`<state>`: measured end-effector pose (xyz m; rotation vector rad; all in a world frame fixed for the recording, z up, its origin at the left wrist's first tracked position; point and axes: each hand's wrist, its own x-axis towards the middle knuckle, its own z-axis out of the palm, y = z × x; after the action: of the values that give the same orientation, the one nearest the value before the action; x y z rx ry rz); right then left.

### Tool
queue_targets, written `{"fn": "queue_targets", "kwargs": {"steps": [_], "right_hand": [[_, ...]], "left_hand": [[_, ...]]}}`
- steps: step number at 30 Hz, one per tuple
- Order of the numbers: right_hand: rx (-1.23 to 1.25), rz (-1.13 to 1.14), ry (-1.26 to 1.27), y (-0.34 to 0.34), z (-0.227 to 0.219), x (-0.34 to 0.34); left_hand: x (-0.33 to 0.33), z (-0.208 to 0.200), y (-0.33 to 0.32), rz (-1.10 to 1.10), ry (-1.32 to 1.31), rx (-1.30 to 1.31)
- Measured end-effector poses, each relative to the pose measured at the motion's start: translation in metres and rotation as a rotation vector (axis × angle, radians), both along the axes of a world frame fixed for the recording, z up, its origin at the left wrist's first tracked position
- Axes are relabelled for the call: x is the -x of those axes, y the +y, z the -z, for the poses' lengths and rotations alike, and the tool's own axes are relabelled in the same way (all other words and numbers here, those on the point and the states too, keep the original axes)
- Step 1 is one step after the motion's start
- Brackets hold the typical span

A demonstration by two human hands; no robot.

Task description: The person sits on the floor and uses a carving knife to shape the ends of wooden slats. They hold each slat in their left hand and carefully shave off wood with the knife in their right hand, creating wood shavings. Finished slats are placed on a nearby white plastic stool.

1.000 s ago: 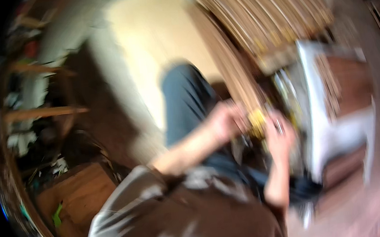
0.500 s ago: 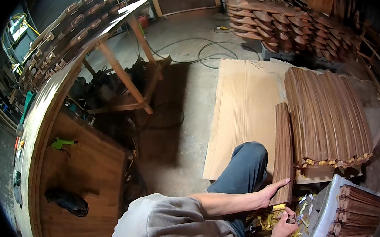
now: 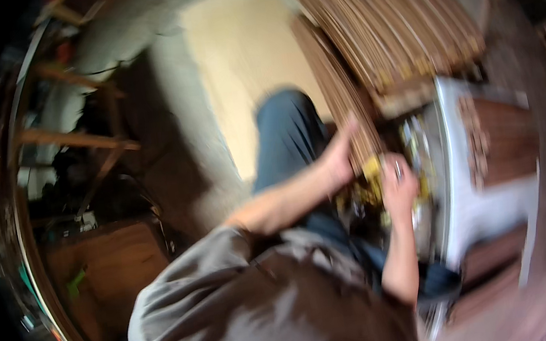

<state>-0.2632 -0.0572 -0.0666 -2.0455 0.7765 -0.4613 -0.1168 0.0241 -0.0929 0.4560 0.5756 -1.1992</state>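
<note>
A long, slightly curved brown wooden slat (image 3: 337, 82) extends away from me beside my knee, its near end wrapped in a yellow band (image 3: 372, 167). My left hand (image 3: 339, 156) grips the slat from the left near that end, with the thumb laid along its top. On the other side, my right hand (image 3: 399, 186) is curled close to the banded end. Something small and dark shows at its fingers, too smeared by motion to name. Below the hands lie yellow and whitish scraps (image 3: 419, 154).
A row of similar banded slats (image 3: 390, 15) lies ahead to the right, next to flat cardboard (image 3: 222, 75). Shorter wooden pieces (image 3: 502, 141) rest on a white sheet (image 3: 463, 216) at my right. A wooden-legged table (image 3: 81, 138) stands to the left.
The view has swung right and downward and is now blurred, so the hands and slats appear higher. My left hand still holds the slat; my right hand remains at its banded end.
</note>
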Motion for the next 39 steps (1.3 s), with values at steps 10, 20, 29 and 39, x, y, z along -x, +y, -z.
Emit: {"fn": "queue_targets", "kwargs": {"steps": [10, 20, 29, 39], "right_hand": [[0.453, -0.311, -0.16, 0.012, -0.013, 0.01], [0.586, -0.352, -0.06, 0.036, 0.003, 0.032], [0.608, -0.095, -0.049, -0.016, -0.016, 0.062], [0.454, -0.201, 0.011, -0.008, -0.042, 0.053]], "left_hand": [[-0.001, 0.012, 0.009, -0.009, -0.267, -0.003], [-0.006, 0.02, 0.004, -0.11, -0.139, 0.065], [-0.01, 0.009, 0.002, -0.169, 0.029, 0.299], [-0.004, 0.027, -0.002, -0.16, -0.101, 0.356]]}}
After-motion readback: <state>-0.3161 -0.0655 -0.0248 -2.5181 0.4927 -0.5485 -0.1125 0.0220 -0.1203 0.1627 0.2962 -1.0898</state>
